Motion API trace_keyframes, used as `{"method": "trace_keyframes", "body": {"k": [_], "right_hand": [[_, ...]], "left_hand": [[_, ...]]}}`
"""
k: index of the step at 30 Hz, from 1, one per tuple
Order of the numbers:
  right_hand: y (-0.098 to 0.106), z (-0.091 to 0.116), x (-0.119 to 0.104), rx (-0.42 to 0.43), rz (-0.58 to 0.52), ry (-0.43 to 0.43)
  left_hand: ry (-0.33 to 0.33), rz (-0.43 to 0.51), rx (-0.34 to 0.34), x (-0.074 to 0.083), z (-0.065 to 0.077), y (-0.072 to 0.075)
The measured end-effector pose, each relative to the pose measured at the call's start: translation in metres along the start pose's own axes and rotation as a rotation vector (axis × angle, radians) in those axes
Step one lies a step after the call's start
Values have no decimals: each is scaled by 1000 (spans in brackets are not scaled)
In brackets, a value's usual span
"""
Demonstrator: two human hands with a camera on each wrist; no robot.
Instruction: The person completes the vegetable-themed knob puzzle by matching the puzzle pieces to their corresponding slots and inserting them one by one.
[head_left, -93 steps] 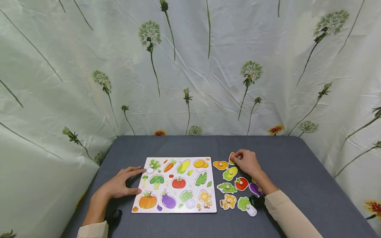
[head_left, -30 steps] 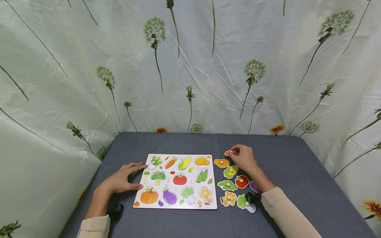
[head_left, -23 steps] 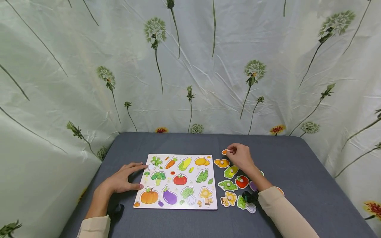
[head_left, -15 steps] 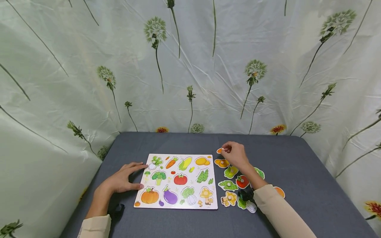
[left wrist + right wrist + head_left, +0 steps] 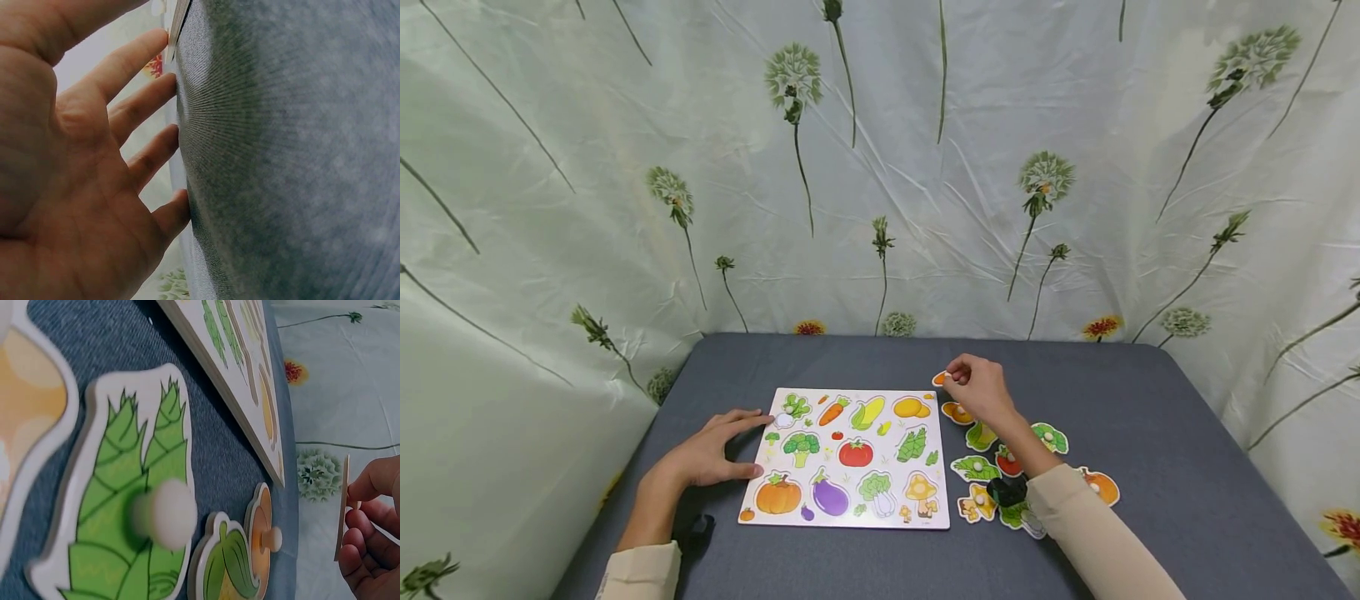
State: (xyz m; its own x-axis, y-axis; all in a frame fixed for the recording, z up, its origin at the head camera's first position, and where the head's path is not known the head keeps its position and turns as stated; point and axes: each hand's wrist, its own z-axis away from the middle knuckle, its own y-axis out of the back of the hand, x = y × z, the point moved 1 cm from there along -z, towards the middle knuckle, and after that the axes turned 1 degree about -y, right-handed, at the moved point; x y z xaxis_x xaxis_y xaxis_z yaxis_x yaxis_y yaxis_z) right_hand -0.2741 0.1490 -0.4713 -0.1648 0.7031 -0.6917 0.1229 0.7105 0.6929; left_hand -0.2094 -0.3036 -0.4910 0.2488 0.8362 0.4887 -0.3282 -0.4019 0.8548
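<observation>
My left hand (image 5: 706, 454) lies spread at the left edge of the white vegetable puzzle board (image 5: 831, 527), forefinger and thumb tips touching it. In the left wrist view its fingers (image 5: 134, 65) are straight, a fingertip right at the board's edge. Beyond the board's far right corner, my right hand (image 5: 987, 390) pinches a carrot puzzle piece (image 5: 939, 379) by its knob. The right wrist view shows this piece edge-on, a thin slab (image 5: 342, 512) before the fingertips. Below that hand lie the potato piece (image 5: 957, 413) and the corn piece (image 5: 981, 437).
On the grey cloth (image 5: 850, 358), right of the board, lie a bamboo shoot piece (image 5: 976, 468), a mushroom piece (image 5: 976, 503), a broccoli piece (image 5: 1051, 437) and a pumpkin piece (image 5: 1102, 485). The right forearm partly covers the tomato piece (image 5: 1007, 461) and the cabbage piece (image 5: 1011, 517).
The right hand has lifted the carrot piece from beside the potato piece and carried it left, towards the board. Its moving arm has uncovered the broccoli and pumpkin pieces. The left hand stays at the board.
</observation>
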Motion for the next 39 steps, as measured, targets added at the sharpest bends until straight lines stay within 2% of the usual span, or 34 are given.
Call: {"method": "trace_keyframes", "body": {"k": [10,29,39], "right_hand": [[-9,-1,-13,10,-32,22],[-39,4,-33,-26,-51,58],[-55,8,-44,-61,-65,92]], "left_hand": [[6,5,0,1,0,0],[-3,0,-1,2,2,1],[-39,24,6,2,3,2]]}}
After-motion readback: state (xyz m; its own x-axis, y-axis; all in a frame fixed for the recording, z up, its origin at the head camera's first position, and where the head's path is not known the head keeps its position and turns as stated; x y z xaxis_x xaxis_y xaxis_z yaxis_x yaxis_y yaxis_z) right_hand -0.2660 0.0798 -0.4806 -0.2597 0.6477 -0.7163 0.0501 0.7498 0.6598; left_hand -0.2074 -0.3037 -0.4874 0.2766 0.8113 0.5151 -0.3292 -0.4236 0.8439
